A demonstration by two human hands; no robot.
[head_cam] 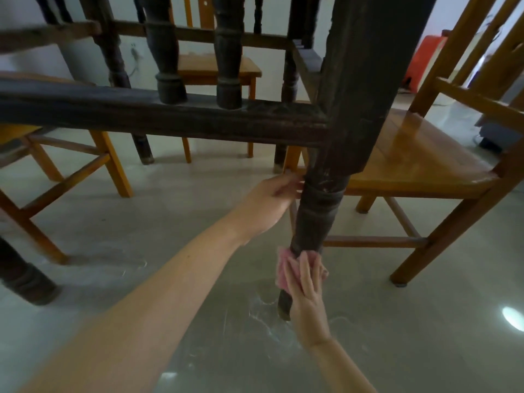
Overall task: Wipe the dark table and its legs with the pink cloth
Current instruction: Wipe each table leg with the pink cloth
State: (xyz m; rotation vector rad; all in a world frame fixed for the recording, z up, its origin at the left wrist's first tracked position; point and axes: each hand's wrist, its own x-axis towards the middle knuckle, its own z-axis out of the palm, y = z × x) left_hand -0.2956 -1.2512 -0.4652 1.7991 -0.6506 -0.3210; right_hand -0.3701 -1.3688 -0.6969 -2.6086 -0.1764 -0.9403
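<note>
I look from low down at the dark table's turned front leg (319,211), which rises into a square post. A dark rail (158,116) with short spindles runs left from it. The pink cloth (286,269) is wrapped round the thin lower part of the leg, just above the foot. My right hand (307,296) grips the cloth round the leg, fingers pointing up. My left hand (268,207) holds the leg higher up from the left side; its fingertips are hidden behind the wood.
An orange wooden chair (419,163) stands right behind the leg. Two more orange chairs, one (56,177) at the left and another (215,68) at the back, flank the table. Other dark legs (25,279) stand on the grey, dusty floor (198,321). A red object (425,61) sits far right.
</note>
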